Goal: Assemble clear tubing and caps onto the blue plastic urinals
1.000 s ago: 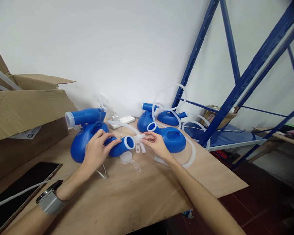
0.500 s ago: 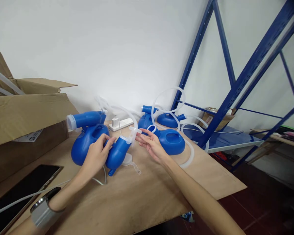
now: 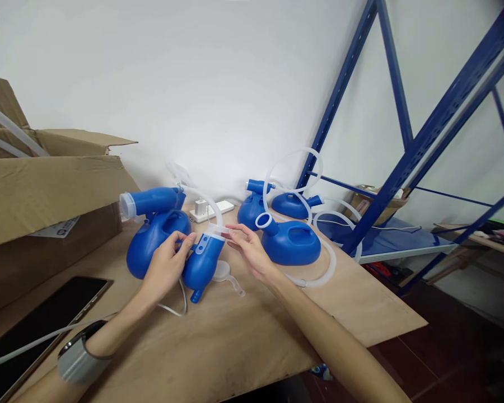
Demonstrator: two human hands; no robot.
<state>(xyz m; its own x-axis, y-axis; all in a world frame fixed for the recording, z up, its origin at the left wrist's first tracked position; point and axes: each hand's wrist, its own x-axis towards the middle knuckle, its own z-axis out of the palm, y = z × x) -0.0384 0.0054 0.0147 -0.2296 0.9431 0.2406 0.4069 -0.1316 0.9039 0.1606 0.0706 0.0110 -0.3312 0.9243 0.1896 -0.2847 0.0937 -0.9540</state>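
Observation:
My left hand (image 3: 170, 256) pinches a blue urinal funnel (image 3: 202, 270) by its side, its wide white-rimmed mouth up and its narrow spout down. At that mouth, the fingers of my right hand (image 3: 252, 254) grip a translucent plastic cap (image 3: 219, 229). A clear strap with holes (image 3: 202, 243) lies against the funnel's side. Just behind my left hand stands a blue urinal bottle (image 3: 139, 251), with another blue funnel (image 3: 153, 201) resting on top. Under the held funnel's right side, a loose translucent cap with a strap (image 3: 222, 271) lies on the table.
Right of my hands are an open-necked blue bottle (image 3: 296, 246) and coiled clear tubing (image 3: 331, 263). Two more blue bottles stand behind. A power strip (image 3: 220, 209) lies near the wall. Left are a cardboard box (image 3: 46, 196) and a tablet (image 3: 46, 319); right, a blue metal shelf (image 3: 403, 238).
The translucent cap has moved left, from the funnel's right edge to over its mouth. The holed strap now shows on the funnel's side. My right hand has followed slightly left.

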